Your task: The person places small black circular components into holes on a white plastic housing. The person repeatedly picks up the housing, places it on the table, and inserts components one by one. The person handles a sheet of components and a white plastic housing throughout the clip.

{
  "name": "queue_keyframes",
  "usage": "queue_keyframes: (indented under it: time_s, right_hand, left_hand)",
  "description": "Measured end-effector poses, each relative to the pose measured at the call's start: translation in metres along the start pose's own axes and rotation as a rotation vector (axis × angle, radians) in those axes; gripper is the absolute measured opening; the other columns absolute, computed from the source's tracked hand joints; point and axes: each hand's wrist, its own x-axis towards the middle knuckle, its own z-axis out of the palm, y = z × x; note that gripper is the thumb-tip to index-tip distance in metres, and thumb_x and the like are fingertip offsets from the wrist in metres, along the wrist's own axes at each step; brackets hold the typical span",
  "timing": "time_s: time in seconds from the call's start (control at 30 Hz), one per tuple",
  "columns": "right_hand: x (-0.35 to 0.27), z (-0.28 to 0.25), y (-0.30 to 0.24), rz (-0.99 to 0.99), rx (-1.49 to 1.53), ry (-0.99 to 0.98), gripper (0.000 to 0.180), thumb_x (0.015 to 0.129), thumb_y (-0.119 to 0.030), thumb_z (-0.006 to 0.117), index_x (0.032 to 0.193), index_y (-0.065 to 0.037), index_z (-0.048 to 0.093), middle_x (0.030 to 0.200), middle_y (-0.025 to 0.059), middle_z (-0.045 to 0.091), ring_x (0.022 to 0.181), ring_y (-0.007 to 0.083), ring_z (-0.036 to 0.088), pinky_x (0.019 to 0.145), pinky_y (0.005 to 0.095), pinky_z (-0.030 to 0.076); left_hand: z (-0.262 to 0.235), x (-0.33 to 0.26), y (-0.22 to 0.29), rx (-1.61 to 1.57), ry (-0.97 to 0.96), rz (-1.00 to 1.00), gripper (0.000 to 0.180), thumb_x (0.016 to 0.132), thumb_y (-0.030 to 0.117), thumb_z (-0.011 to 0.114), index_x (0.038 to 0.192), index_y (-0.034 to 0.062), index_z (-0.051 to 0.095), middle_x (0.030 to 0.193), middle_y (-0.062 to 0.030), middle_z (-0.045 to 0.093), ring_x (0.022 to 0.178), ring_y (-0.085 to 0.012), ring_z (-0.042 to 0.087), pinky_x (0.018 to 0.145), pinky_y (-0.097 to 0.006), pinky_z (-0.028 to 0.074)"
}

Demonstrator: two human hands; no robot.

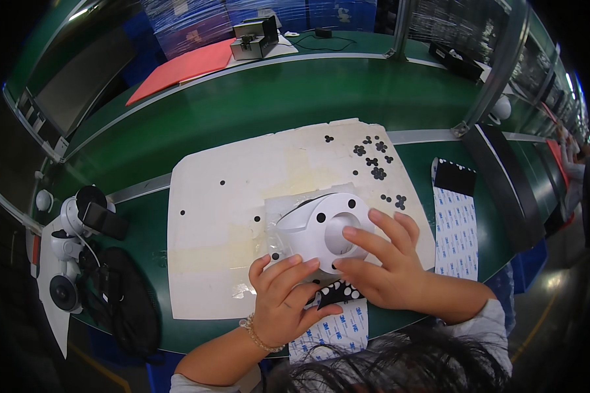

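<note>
Green workbench (144, 226), white housing (316, 237) between left hand (276, 298), grip unclear, and right hand (390, 270), unclenched

Both forearms come in from the lower edge, angled toward each other. The left forearm (226, 357) slants up to the right; its wrist (263, 334) is nearly straight, and the left hand (275, 295) has its fingers bent and close together, the thumb stretched rightward below them. The right forearm (455, 298) reaches leftward, and the right hand (393, 272) is loosely curved, fingers spread and pointing up and left.
</note>
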Motion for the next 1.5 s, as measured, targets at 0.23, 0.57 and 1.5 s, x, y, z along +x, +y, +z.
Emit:
queue_keyframes:
  time_s: [0.23,0.57,1.5]
  right_hand:
    - [0.0,-0.017,-0.005,0.099,-0.002,-0.047,0.032,0.072,-0.024,0.066,0.101,-0.014,0.059,0.115,0.0019,0.053,0.107,0.0214,0.047,0.088,0.0388,0.03]
    - [-0.012,-0.009,-0.015,0.146,0.51,-0.124,0.047,0.068,-0.02,0.071,0.11,-0.007,0.053,0.095,0.0048,0.058,0.085,0.0205,0.053,0.073,0.0315,0.038]
    - [-0.02,-0.012,-0.002,0.214,0.671,-0.221,0.019,0.071,-0.012,0.066,0.089,-0.009,0.061,0.092,0.0045,0.061,0.087,0.0216,0.055,0.072,0.0311,0.041]
  left_hand:
    - [0.001,-0.002,0.0,-0.003,0.006,-0.01,0.038,0.065,0.044,0.069,0.081,0.0118,0.056,0.116,-0.0031,0.052,0.109,-0.0203,0.042,0.095,-0.043,0.023]
    - [0.001,-0.002,0.004,-0.251,0.094,-0.041,0.029,0.065,0.024,0.073,0.083,0.0075,0.056,0.106,-0.008,0.053,0.097,-0.026,0.046,0.081,-0.039,0.034]
    - [-0.008,-0.003,0.008,-0.681,-0.097,-0.319,0.018,0.075,0.004,0.066,0.09,0.0014,0.056,0.083,-0.0104,0.06,0.063,-0.0136,0.055,0.056,-0.023,0.045]
